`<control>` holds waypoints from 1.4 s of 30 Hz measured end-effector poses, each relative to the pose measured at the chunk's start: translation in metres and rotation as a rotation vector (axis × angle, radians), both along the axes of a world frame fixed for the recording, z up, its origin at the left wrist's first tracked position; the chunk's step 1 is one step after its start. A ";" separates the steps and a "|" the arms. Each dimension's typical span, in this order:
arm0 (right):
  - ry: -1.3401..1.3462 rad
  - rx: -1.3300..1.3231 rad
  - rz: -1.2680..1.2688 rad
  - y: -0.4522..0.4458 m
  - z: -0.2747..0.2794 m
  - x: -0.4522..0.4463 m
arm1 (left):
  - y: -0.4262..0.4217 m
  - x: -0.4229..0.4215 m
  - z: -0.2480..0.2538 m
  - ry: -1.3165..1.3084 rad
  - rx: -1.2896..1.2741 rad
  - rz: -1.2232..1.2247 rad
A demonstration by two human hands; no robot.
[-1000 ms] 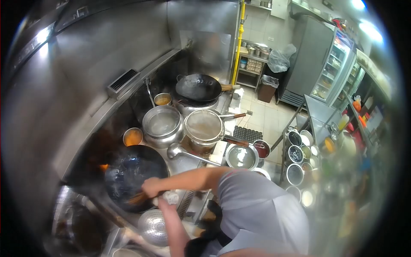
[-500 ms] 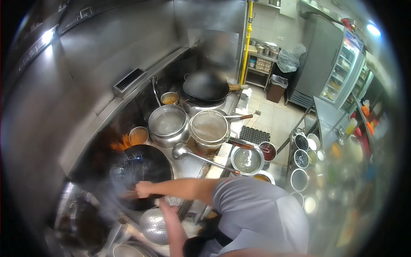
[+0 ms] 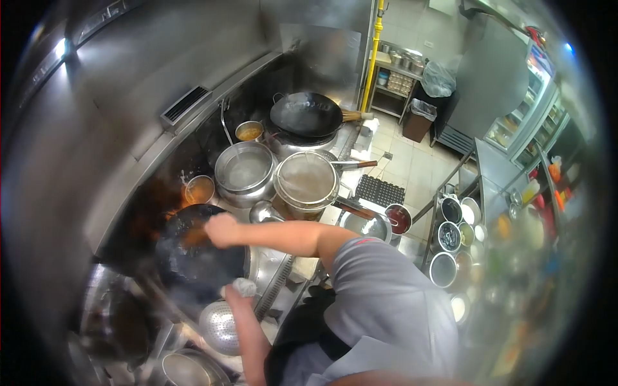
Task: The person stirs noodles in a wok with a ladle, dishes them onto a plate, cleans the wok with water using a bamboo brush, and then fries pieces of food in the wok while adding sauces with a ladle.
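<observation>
My right hand (image 3: 222, 230) is closed over the dark wok (image 3: 199, 270), gripping a brown, brush-like tool (image 3: 194, 237) that motion smears. At the wok's near edge my left hand (image 3: 239, 298) is closed on a white cloth (image 3: 244, 286); whatever the cloth wraps is hidden. Haze hangs over the wok, and orange flames (image 3: 170, 199) show behind it. Just below my left hand sits a perforated metal strainer (image 3: 219, 327). A metal ladle (image 3: 262, 211) lies beyond my right forearm, its handle mostly covered.
Along the stove stand a small orange-filled pot (image 3: 199, 190), a wide metal pot (image 3: 244, 168), a mesh sieve over a pot (image 3: 307, 180) and a second wok (image 3: 306, 116). Bowls of liquid, including a red one (image 3: 399, 220), sit to the right. Several containers (image 3: 443, 269) line the side rack.
My right hand has moved up across the wok with the brown tool, towards its far side. My left hand stays by the wok's edge with the cloth. The whole view has shifted slightly.
</observation>
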State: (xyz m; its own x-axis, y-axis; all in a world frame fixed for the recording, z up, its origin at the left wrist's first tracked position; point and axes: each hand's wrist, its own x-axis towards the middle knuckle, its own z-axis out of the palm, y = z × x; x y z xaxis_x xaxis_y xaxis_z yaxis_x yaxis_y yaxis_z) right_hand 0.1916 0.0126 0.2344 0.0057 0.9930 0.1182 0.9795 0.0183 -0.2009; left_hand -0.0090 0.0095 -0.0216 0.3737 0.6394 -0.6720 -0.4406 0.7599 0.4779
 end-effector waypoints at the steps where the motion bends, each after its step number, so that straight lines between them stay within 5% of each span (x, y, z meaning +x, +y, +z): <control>1: -0.016 -0.128 0.106 -0.007 -0.003 -0.012 | 0.000 0.000 -0.002 -0.091 0.011 -0.049; 4: -0.100 -0.429 0.353 0.009 -0.057 -0.031 | -0.003 -0.010 -0.019 -0.205 0.053 -0.026; 5: -0.124 -0.482 0.285 0.015 -0.043 -0.028 | -0.028 0.006 0.032 -0.060 0.058 0.092; 6: -0.174 -0.472 0.194 0.033 -0.041 -0.026 | -0.026 0.004 0.018 -0.174 0.087 0.125; 7: -0.168 -0.278 0.058 0.052 -0.051 -0.023 | -0.039 0.017 0.057 0.009 0.066 0.189; 9: -0.048 -0.088 -0.039 0.129 -0.096 -0.031 | -0.022 0.009 -0.003 0.025 0.095 0.258; 10: -0.002 0.019 -0.126 0.141 -0.100 -0.050 | -0.025 0.012 0.010 0.065 0.096 0.307; 11: 0.181 -0.196 -0.146 0.146 -0.087 -0.068 | -0.028 0.018 0.031 0.193 0.134 0.364; 14: 0.432 -0.177 0.087 0.138 -0.135 -0.116 | -0.023 0.015 0.014 0.198 0.035 0.322; 18: 0.226 -0.154 0.385 0.068 -0.139 -0.106 | -0.032 0.022 0.046 0.253 0.055 0.389; 20: 0.016 -0.380 0.450 0.030 -0.089 -0.067 | -0.031 0.021 0.040 0.155 0.071 0.389; 24: -0.202 -0.309 0.068 0.074 -0.092 0.009 | -0.027 0.024 0.034 0.356 0.056 0.396; 29: 0.130 -0.251 -0.108 0.138 -0.099 -0.078 | -0.028 0.023 0.049 0.657 0.118 0.306; 31: 0.248 -0.240 0.114 0.151 -0.160 -0.126 | -0.027 0.019 0.045 0.526 0.123 0.328; 33: 0.415 -0.296 0.141 0.100 -0.134 -0.146 | -0.024 0.012 0.034 0.551 0.151 0.337; 38: -0.004 -0.424 0.502 -0.001 -0.079 -0.020 | -0.045 -0.016 0.081 0.503 0.186 0.437; 42: -0.087 -0.313 0.090 0.000 -0.053 0.089 | -0.064 -0.049 0.104 0.679 0.300 0.387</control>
State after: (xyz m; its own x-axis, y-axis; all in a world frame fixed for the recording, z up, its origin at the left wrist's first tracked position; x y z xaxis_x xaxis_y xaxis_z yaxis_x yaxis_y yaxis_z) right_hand 0.2810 0.0123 0.1813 -0.0801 0.9772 -0.1966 0.9904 0.0557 -0.1262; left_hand -0.0580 -0.0541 0.0829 -0.3335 0.8270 -0.4526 -0.1873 0.4124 0.8915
